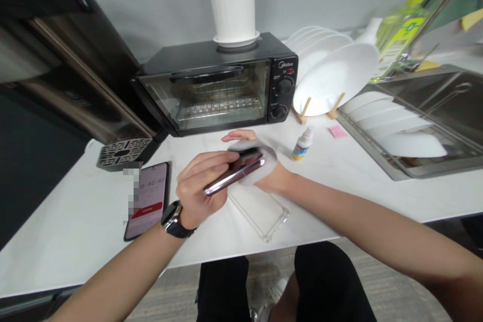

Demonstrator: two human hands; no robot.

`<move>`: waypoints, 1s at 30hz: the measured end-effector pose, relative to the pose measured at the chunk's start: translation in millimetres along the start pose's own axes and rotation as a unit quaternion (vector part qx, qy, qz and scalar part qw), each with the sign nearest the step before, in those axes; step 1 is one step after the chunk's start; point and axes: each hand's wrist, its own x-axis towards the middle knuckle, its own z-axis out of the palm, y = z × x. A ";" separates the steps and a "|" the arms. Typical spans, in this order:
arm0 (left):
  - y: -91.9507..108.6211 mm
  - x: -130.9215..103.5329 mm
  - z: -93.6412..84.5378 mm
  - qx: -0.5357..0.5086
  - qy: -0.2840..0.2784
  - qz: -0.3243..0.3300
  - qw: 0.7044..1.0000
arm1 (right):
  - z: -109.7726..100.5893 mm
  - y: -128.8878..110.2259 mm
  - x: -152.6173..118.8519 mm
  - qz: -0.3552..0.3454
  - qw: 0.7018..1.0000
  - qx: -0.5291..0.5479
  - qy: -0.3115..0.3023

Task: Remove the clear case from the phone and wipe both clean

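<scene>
My left hand is wrapped round a smartphone, seen almost edge-on with its shiny purplish frame facing me. My right hand is on the far side of the phone, with a whitish cloth across its palm and up against the phone. Motion blurs the cloth, and the phone partly covers that hand's fingers. Beneath both hands, a clear phone case lies on the counter. A small white bottle with a blue and yellow label stands to the right.
A second phone showing a timer lies at left, before a black coffee machine. Behind my hands stands a toaster oven topped by a white pot. Racked plates, a pink note and a sink are on the right.
</scene>
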 end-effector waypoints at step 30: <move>-3.1 2.9 9.1 -0.028 -0.056 -0.039 0.997 | -10.4 -17.7 9.1 0.015 0.995 0.093 0.010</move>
